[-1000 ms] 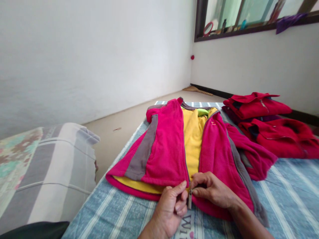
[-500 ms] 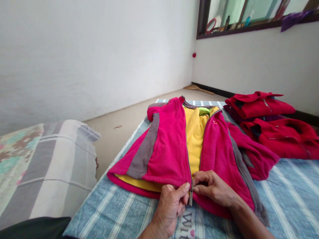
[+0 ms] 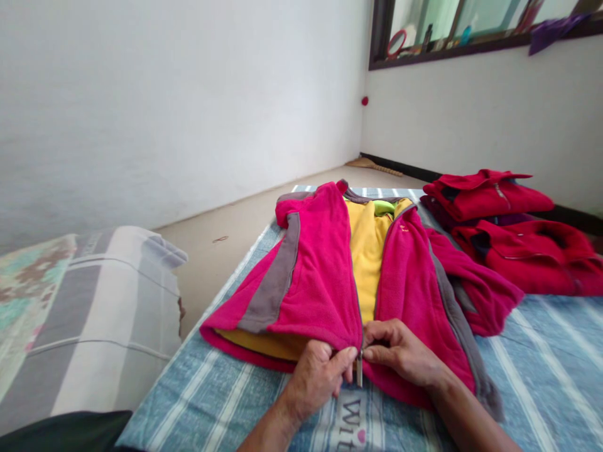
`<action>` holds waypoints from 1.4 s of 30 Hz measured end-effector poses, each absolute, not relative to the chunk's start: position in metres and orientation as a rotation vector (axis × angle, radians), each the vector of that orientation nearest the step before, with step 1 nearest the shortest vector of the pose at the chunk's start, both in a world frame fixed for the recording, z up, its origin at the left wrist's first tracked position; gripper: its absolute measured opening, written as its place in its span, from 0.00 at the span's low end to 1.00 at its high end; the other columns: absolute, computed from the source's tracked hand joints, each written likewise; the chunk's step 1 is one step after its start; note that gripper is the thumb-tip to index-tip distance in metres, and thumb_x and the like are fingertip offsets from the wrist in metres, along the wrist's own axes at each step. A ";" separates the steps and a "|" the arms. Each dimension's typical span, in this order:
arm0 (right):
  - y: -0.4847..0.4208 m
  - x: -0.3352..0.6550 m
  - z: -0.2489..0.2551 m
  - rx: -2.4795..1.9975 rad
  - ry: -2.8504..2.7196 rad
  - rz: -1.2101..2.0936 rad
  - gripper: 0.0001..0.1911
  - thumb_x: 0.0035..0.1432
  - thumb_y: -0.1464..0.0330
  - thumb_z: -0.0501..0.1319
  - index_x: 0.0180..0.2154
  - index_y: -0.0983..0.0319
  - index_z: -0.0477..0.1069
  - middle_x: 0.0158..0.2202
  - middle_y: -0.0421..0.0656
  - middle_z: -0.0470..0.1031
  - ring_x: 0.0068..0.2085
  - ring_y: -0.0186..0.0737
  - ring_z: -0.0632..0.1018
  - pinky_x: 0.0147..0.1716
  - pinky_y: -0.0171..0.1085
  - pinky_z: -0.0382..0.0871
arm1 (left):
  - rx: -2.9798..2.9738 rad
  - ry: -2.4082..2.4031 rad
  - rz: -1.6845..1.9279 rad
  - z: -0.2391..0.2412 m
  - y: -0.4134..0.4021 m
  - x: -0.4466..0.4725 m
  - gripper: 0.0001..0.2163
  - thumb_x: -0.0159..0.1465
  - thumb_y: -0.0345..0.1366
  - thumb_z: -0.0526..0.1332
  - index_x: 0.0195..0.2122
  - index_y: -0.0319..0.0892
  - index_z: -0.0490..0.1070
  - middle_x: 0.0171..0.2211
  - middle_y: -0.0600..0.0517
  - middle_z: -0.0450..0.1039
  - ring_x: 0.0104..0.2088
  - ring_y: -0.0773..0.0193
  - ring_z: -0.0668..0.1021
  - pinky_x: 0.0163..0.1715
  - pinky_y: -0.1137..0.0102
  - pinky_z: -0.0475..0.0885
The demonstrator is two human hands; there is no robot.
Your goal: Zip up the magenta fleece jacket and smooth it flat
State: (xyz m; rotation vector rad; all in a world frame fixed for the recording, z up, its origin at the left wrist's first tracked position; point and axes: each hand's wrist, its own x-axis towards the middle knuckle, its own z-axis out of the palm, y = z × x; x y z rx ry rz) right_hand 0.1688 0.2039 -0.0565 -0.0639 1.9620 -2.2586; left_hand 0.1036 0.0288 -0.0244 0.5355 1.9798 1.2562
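A pink fleece jacket [image 3: 320, 282] with grey side panels and a yellow lining lies spread, front unzipped, on a blue striped mattress [image 3: 541, 364]. My left hand [image 3: 320, 375] pinches the bottom hem of the jacket's left front panel beside the zip. My right hand [image 3: 400, 355] pinches the bottom of the right front panel and the metal zipper pull [image 3: 358, 371], which hangs between the two hands. Both hands meet at the jacket's lower edge, with the two zip ends brought together.
Folded red fleece jackets [image 3: 509, 220] are stacked at the mattress's far right. A striped and floral pillow [image 3: 85, 320] lies at the left. Bare floor [image 3: 226, 245] runs to the white walls, with a broom [image 3: 372, 166] in the corner and a window sill [image 3: 471, 44] holding small items.
My left hand has drawn the left panel's hem closer to the right hand, closing the gap at the zip's bottom. The view has shifted slightly.
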 end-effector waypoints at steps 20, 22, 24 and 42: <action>0.199 0.167 -0.058 0.035 1.919 -2.379 0.16 0.49 0.57 0.67 0.25 0.64 0.73 0.24 0.38 0.68 0.27 0.32 0.65 0.30 0.33 0.59 | 0.423 1.786 1.314 -0.028 0.033 0.106 0.23 0.58 0.54 0.54 0.19 0.38 0.69 0.12 0.49 0.70 0.13 0.66 0.71 0.17 0.73 0.65; 0.198 0.166 -0.058 0.021 1.934 -2.384 0.17 0.48 0.56 0.67 0.25 0.64 0.73 0.24 0.38 0.67 0.27 0.32 0.65 0.29 0.33 0.58 | 0.434 1.835 1.305 -0.029 0.033 0.107 0.23 0.58 0.53 0.55 0.19 0.38 0.70 0.12 0.48 0.70 0.13 0.67 0.71 0.17 0.74 0.65; 0.198 0.166 -0.057 0.023 1.925 -2.381 0.17 0.48 0.56 0.67 0.25 0.64 0.73 0.24 0.38 0.68 0.27 0.32 0.65 0.30 0.33 0.59 | 0.419 1.859 1.327 -0.030 0.033 0.107 0.23 0.57 0.54 0.56 0.18 0.38 0.69 0.12 0.48 0.70 0.13 0.67 0.70 0.17 0.74 0.66; 0.211 0.166 -0.052 -0.160 2.168 -2.048 0.11 0.54 0.63 0.63 0.32 0.64 0.77 0.32 0.43 0.75 0.35 0.39 0.73 0.40 0.38 0.64 | 0.288 1.686 1.534 -0.035 0.037 0.110 0.20 0.55 0.49 0.59 0.15 0.37 0.68 0.11 0.49 0.68 0.12 0.67 0.69 0.15 0.74 0.64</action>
